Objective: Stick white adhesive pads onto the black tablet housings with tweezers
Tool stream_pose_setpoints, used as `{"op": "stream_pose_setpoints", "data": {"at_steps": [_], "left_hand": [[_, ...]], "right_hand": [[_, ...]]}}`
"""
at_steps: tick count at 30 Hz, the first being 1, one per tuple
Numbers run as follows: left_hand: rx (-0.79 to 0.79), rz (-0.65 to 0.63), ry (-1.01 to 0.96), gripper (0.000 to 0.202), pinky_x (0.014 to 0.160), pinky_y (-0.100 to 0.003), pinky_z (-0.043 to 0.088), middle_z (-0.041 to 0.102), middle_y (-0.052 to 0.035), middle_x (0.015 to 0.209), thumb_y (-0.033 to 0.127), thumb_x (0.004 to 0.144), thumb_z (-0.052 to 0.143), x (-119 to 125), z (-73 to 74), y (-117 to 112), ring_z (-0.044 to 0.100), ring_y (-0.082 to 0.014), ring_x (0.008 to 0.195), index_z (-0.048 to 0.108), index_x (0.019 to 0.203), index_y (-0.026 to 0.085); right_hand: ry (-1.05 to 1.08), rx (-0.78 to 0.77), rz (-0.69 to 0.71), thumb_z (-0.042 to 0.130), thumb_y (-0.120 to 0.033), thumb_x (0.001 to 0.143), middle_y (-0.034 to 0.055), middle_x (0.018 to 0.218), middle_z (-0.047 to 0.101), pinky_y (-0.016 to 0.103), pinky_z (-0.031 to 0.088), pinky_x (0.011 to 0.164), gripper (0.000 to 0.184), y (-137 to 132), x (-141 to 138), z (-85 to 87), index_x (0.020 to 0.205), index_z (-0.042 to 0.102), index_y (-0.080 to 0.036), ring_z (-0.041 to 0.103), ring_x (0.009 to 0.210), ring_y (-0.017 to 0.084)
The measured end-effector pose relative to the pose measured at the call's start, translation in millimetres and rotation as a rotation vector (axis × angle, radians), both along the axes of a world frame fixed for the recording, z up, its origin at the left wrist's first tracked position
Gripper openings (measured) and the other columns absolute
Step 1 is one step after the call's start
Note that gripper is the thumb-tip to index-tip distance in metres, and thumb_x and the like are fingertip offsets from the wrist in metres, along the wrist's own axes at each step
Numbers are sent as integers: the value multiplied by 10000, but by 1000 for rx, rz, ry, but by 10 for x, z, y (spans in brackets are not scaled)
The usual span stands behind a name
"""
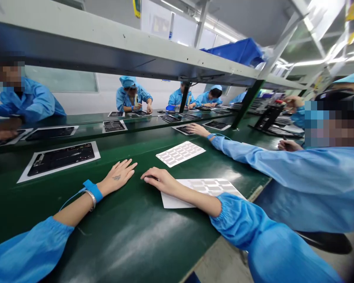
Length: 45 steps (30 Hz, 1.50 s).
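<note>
Both released, my left hand (118, 177) rests on the belt (135, 236), my right hand (161, 181) on a white sheet (215, 188), probably light and floppy, best pinched at its edge.

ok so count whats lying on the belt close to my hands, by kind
white sticker sheets: 2
black panel on white backing: 1
total: 3
</note>
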<state>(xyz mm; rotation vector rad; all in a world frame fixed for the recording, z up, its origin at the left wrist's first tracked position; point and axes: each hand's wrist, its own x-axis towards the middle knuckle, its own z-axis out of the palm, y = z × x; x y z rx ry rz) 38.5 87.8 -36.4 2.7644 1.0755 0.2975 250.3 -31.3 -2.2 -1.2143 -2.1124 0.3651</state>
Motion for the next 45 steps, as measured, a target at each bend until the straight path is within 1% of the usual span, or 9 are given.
{"op": "stream_pose_setpoints", "data": {"at_steps": [3,5,10,16,23,29,34,37,45], "left_hand": [[-2,-3,8,565,1221,-472,99,232,-30,1612,499,1020,206,18,15,-32,182,-238,1500,342,1521,279],[10,0,16,557,1222,-458,107,242,-28,1609,491,1023,207,22,32,-55,194,-230,1497,347,1518,278],[33,3,27,550,1220,-439,133,261,-22,1602,491,1029,198,12,46,-75,219,-227,1490,370,1507,281],[74,2,33,544,1218,-459,150,266,-12,1601,492,1028,205,8,-14,-13,223,-231,1489,350,1515,298],[127,-3,60,539,1200,-493,200,297,-32,1590,482,1031,205,6,-74,73,263,-258,1474,359,1513,297],[183,-24,38,533,1205,-482,202,325,-26,1578,497,1034,204,-9,-133,119,282,-241,1468,370,1506,311],[159,-11,58,537,1201,-496,203,307,-32,1585,486,1030,209,-2,-108,102,268,-253,1473,366,1510,301],[157,-10,54,538,1193,-501,222,321,-31,1579,485,1026,213,5,-92,92,279,-261,1468,375,1505,304],[156,-5,49,549,1202,-488,208,317,-17,1581,494,1022,197,7,-97,84,280,-249,1469,376,1505,307]], "right_hand": [[24,10,37,540,-191,948,60,1040,739,304,476,870,191,6,15,-26,1069,688,-188,650,963,187],[30,30,55,527,-183,950,65,1048,737,311,474,877,201,12,27,-47,1083,678,-185,646,973,190],[6,72,10,516,-207,961,59,1001,732,310,478,835,164,21,38,-74,1022,668,-198,640,920,189],[-33,73,-64,540,-213,956,47,890,716,315,444,777,124,50,30,-82,934,661,-202,594,820,190],[-92,47,-76,590,-198,933,32,856,706,298,416,763,73,71,18,-96,925,662,-202,561,812,183],[-118,13,-75,587,-225,939,34,859,693,298,423,773,73,45,7,-73,929,657,-204,560,819,183],[-136,-5,-71,577,-222,945,35,859,695,304,429,781,80,37,0,-69,938,653,-199,568,829,186],[-144,-13,-61,568,-214,950,32,874,704,301,432,787,84,34,-1,-71,936,649,-202,573,844,185],[-150,-42,-38,564,-209,949,39,905,716,305,446,792,83,27,3,-76,932,645,-203,580,858,191]]}}
